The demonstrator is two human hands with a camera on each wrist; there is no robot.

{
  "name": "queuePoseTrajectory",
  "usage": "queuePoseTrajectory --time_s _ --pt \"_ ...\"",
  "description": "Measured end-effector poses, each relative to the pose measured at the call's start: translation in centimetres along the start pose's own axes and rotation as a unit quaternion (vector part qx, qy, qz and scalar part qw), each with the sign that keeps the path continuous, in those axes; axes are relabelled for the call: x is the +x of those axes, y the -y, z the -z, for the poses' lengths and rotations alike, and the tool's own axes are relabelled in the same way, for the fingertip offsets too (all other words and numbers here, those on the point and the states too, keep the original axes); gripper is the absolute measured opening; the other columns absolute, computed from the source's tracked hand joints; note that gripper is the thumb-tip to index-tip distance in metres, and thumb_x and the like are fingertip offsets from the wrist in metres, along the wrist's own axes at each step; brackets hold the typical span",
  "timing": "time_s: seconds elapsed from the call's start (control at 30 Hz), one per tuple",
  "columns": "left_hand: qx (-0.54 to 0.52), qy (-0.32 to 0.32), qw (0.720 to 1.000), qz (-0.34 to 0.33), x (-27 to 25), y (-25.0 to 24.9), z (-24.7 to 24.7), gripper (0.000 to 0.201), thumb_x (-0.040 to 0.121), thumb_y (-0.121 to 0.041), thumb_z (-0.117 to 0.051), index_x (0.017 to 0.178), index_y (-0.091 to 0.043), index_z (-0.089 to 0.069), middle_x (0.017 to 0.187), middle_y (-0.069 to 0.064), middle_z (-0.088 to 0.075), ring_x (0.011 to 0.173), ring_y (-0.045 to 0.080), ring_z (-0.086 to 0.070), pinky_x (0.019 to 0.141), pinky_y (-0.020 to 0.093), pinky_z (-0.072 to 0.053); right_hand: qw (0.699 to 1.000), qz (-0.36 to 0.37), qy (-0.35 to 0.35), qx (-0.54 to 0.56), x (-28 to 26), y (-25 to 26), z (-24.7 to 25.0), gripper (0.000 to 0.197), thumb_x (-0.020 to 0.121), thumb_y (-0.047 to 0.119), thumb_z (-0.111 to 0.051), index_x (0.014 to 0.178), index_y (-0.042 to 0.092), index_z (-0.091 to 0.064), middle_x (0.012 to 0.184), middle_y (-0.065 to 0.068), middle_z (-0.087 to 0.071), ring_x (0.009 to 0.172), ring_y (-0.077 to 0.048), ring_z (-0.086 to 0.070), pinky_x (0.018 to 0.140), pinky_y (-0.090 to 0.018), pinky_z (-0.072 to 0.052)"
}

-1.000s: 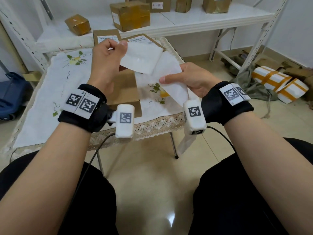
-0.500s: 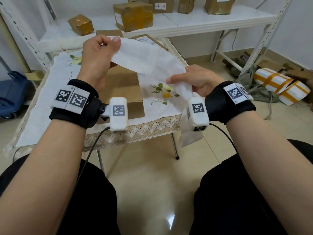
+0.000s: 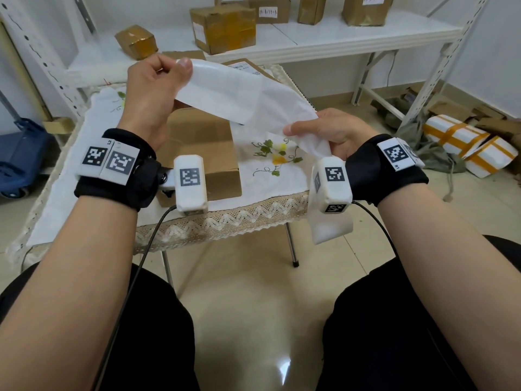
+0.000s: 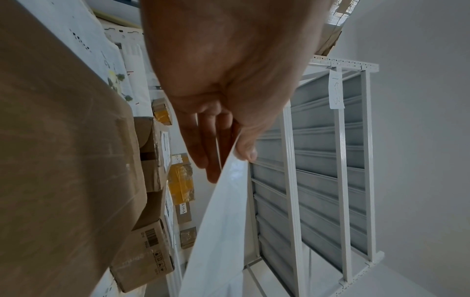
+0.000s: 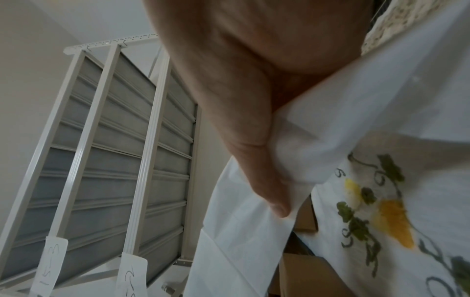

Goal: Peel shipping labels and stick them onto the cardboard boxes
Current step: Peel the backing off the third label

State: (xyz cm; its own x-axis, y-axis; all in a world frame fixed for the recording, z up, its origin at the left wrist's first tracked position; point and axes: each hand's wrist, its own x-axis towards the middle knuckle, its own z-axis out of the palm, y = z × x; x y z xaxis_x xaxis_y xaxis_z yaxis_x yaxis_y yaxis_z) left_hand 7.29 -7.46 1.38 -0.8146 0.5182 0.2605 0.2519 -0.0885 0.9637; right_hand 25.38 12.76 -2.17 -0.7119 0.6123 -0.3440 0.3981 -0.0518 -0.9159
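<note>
The left hand is pinching one end of the white label between thumb and curled fingers, holding it up above the plain cardboard box. The right hand is gripping the backing strip to the right of that box, thumb pressing it down; its other fingers are hidden under the paper. Where label ends and backing begins is hard to make out. The strip's tail is dangling behind the wrist camera.

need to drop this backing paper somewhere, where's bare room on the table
Bare tablecloth lies left of the plain cardboard box, and a smaller patch lies right of it around the embroidered flowers. The far edge is crowded with labelled boxes.
</note>
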Motion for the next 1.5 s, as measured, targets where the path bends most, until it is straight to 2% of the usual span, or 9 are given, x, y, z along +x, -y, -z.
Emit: queuePoseTrajectory --time_s 0.43,0.5,0.63,0.87,0.97,1.13,1.33,1.43,1.5 --pt "-0.057 -0.073 0.996 -0.002 0.8 -0.3 1.5 0.02 0.103 -0.028 -0.058 0.086 -0.019 -0.058 0.103 -0.003 -0.065 0.095 0.01 -0.068 0.082 0.027 -0.061 0.987 -0.032 -0.084 0.134 0.6 0.8 1.0 0.036 0.082 0.026 -0.073 0.112 0.006 -0.065 0.111 -0.012 -0.075 0.098 -0.029 -0.074 0.092 -0.05 -0.056" --pt "-0.051 -0.068 0.996 -0.006 0.5 -0.2 0.9 0.019 0.104 -0.03 -0.056 0.089 -0.018 -0.06 0.108 -0.001 -0.066 0.102 0.013 -0.067 0.085 0.028 -0.061 0.984 -0.029 -0.103 0.143 0.9 1.5 1.1 0.022 0.087 0.024 -0.068 0.1 0.009 -0.06 0.091 -0.009 -0.072 0.071 -0.022 -0.071 0.071 -0.032 -0.061" --pt "-0.048 -0.067 0.997 -0.007 0.5 -0.1 0.6 0.019 0.105 -0.031 -0.055 0.1 -0.016 -0.064 0.113 0.0 -0.067 0.107 0.013 -0.067 0.082 0.024 -0.059 0.98 -0.011 -0.165 0.111 1.8 2.7 1.5 0.023 0.099 0.022 -0.062 0.081 0.011 -0.051 0.049 -0.002 -0.057 0.028 -0.007 -0.051 0.031 -0.013 -0.035" --pt "-0.035 -0.072 0.997 -0.008 0.3 -0.3 1.0 0.021 0.105 -0.031 -0.053 0.103 -0.014 -0.066 0.104 -0.006 -0.068 0.099 0.006 -0.068 0.081 0.023 -0.059 0.985 -0.027 -0.127 0.118 5.3 1.6 0.5 0.018 0.099 0.02 -0.06 0.082 0.013 -0.058 0.078 -0.005 -0.06 0.074 -0.018 -0.056 0.063 -0.023 -0.049" --pt "-0.029 -0.077 0.996 -0.015 0.3 -0.3 1.3 0.02 0.106 -0.03 -0.053 0.102 -0.015 -0.066 0.103 -0.008 -0.067 0.102 0.007 -0.067 0.086 0.026 -0.06 0.986 -0.033 -0.144 0.074 4.1 1.9 -0.2 0.023 0.102 0.015 -0.053 0.079 0.014 -0.05 0.078 -0.002 -0.048 0.063 -0.011 -0.047 0.043 -0.016 -0.044" --pt "-0.023 -0.079 0.996 -0.02 0.3 -0.2 1.9 0.02 0.106 -0.03 -0.052 0.107 -0.014 -0.065 0.105 -0.008 -0.067 0.103 0.008 -0.067 0.082 0.022 -0.058 0.98 -0.024 -0.166 0.104 5.3 2.3 1.3 0.015 0.094 0.013 -0.061 0.082 0.011 -0.052 0.082 -0.006 -0.055 0.064 -0.016 -0.055 0.057 -0.022 -0.046" --pt "-0.012 -0.077 0.997 -0.022 0.3 0.1 2.1 0.02 0.105 -0.03 -0.053 0.106 -0.013 -0.065 0.106 -0.003 -0.069 0.1 0.007 -0.069 0.08 0.022 -0.058 0.988 0.002 -0.136 0.069 4.6 2.6 0.2 0.03 0.095 0.017 -0.06 0.122 0.007 -0.051 0.101 -0.007 -0.053 0.073 -0.017 -0.054 0.037 -0.016 -0.041" --pt "-0.002 -0.073 0.997 -0.023 0.3 0.3 2.0 0.021 0.105 -0.029 -0.054 0.107 -0.012 -0.066 0.106 -0.001 -0.07 0.101 0.009 -0.071 0.082 0.026 -0.061 0.983 0.026 -0.165 0.075 4.5 3.2 -0.1 0.03 0.094 0.017 -0.06 0.121 0.007 -0.055 0.115 -0.008 -0.052 0.093 -0.022 -0.052 0.057 -0.016 -0.048" --pt "0.004 -0.07 0.997 -0.025 0.4 0.5 1.9 0.018 0.104 -0.027 -0.057 0.103 -0.014 -0.069 0.097 -0.004 -0.07 0.095 0.008 -0.071 0.083 0.028 -0.061 0.979 0.052 -0.18 0.079 4.0 3.8 -0.5 0.016 0.095 0.018 -0.061 0.106 0.012 -0.051 0.093 -0.001 -0.052 0.098 -0.021 -0.047 0.078 -0.024 -0.047"
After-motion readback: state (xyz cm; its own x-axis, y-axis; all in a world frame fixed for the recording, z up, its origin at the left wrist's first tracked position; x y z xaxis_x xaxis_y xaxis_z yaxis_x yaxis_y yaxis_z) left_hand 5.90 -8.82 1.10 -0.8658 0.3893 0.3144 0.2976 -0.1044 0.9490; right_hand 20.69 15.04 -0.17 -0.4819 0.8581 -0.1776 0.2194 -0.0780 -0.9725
